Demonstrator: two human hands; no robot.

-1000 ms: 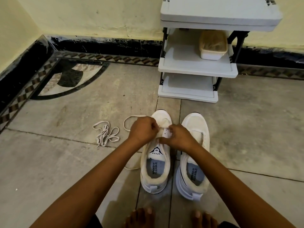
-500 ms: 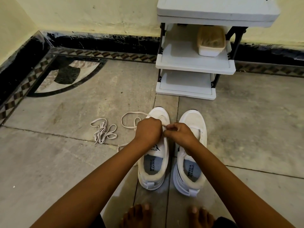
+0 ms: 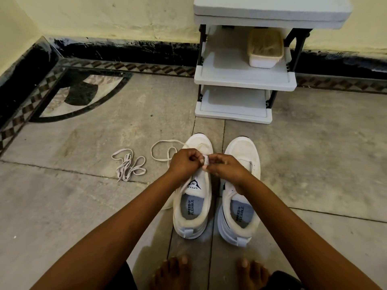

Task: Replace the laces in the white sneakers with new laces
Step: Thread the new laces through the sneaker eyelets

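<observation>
White fabric sneakers on grey stone floor [image 3: 314, 164]: left sneaker [image 3: 193, 206] just beside right sneaker [image 3: 240, 206], toes away. Above left sneaker's tongue, left hand [image 3: 184, 164] and right hand [image 3: 225, 170], fingers curled, pinch flat white lace [image 3: 206, 160]. Lace slack loops onto floor at left. Further left, second white lace [image 3: 128, 167] lies bunched. Beyond, grey plastic shelf rack [image 3: 245, 80].

Left hand [image 3: 184, 164], right hand [image 3: 225, 171]: pinching grips, knuckles close together

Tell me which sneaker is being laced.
The left sneaker: left hand and right hand pinch a lace over it; the right sneaker shows no lace.
</observation>
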